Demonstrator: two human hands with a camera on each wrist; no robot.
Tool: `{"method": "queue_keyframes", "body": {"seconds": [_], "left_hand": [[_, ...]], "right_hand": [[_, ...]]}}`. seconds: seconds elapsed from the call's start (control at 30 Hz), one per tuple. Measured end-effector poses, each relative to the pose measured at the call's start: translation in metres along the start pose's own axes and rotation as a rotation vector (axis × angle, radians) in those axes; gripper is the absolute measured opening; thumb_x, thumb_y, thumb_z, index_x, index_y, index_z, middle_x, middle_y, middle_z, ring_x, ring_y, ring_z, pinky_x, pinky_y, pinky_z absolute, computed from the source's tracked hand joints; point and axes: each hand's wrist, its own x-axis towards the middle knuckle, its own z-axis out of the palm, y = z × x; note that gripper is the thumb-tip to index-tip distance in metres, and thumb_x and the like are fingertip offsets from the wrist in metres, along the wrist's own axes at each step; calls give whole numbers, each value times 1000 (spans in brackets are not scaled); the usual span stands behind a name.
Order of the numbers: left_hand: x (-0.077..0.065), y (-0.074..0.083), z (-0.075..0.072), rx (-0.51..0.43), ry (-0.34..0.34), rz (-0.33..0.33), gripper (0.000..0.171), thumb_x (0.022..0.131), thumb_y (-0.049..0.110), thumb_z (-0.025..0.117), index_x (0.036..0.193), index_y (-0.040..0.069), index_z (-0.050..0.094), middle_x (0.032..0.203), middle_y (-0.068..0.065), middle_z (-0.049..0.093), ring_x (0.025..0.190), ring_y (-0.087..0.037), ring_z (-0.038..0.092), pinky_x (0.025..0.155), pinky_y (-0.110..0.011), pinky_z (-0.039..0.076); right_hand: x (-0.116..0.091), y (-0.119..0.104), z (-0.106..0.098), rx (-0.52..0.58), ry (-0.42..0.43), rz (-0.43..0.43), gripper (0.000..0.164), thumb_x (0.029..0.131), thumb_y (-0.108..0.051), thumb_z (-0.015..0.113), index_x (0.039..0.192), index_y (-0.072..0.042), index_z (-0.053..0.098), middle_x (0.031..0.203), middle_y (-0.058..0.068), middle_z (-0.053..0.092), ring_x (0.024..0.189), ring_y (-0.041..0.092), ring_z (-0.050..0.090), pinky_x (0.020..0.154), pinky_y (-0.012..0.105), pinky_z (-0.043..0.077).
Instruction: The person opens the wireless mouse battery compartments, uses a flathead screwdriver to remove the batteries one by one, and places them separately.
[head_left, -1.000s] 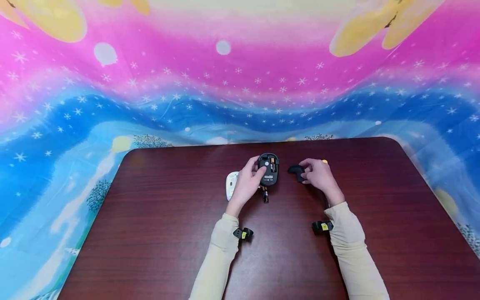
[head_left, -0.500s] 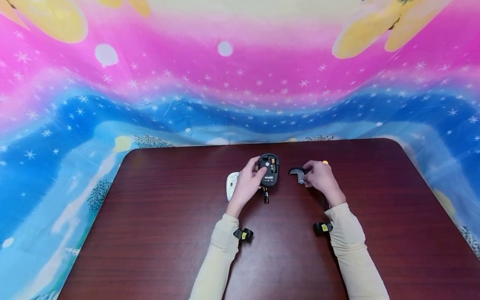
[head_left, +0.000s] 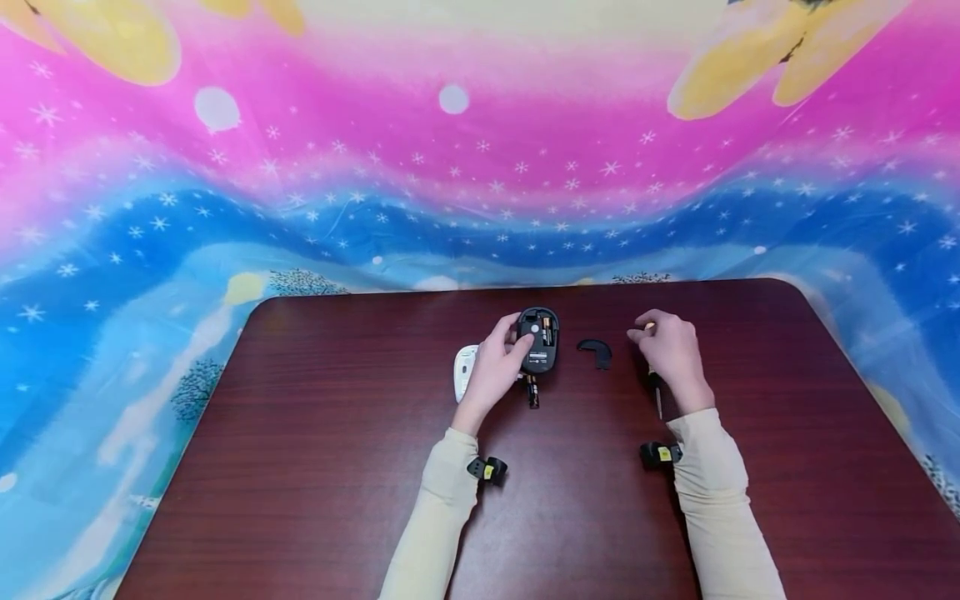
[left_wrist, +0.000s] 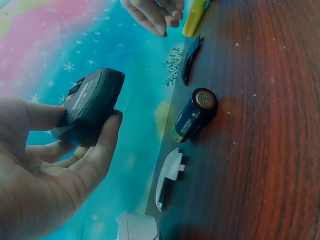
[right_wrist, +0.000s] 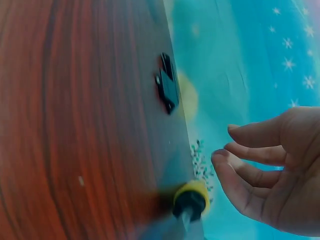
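Dark wooden desk (head_left: 315,467) carried the work. Left hand (head_left: 491,371) gripped the upturned black mouse (head_left: 537,337), its battery bay uncovered. Right hand (head_left: 671,354), fingers loosely spread, reached for the yellow-handled screwdriver (right_wrist: 190,199). The loose battery (left_wrist: 195,115) might roll if nudged; the cover (head_left: 595,350) lay apart.

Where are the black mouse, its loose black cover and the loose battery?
black mouse (head_left: 537,340): head view, open underside.
black cover (head_left: 596,350): head view, middle of the curved piece.
battery (left_wrist: 194,115): left wrist view, side of the cell.

The right hand (head_left: 670,354) hides most of the yellow-capped tool (right_wrist: 190,200), blurred in the wrist view.
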Motion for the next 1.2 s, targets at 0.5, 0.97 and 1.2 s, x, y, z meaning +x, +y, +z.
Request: {"method": "queue_keyframes", "body": {"seconds": [0.5,0.97,1.2], "left_hand": [[-2,-1,0,-4,-3,-9,43,107,19,58,148,9,54,119,-17,68,103,-26,70,75,-40,59],[-2,0,-1,-8,-3,-3,42,106,19,58,147,9,54,118,-16,68,100,-25,69,70,-36,59],[-1,-1,-1,-8,-4,-5,42,107,19,58,147,9,54,116,-15,69,100,-24,70,71,-35,58]], "right_hand": [[0,21,-14,-44,79,114,32,97,-11,70,119,12,65,96,29,71,80,41,66,66,47,51],[2,31,-12,-96,-112,155,46,99,-16,68,127,18,54,114,37,62,83,40,61,68,46,51],[2,28,-11,-39,-176,206,48,101,-17,67,130,19,51,112,36,60,75,31,67,61,37,56]]}}
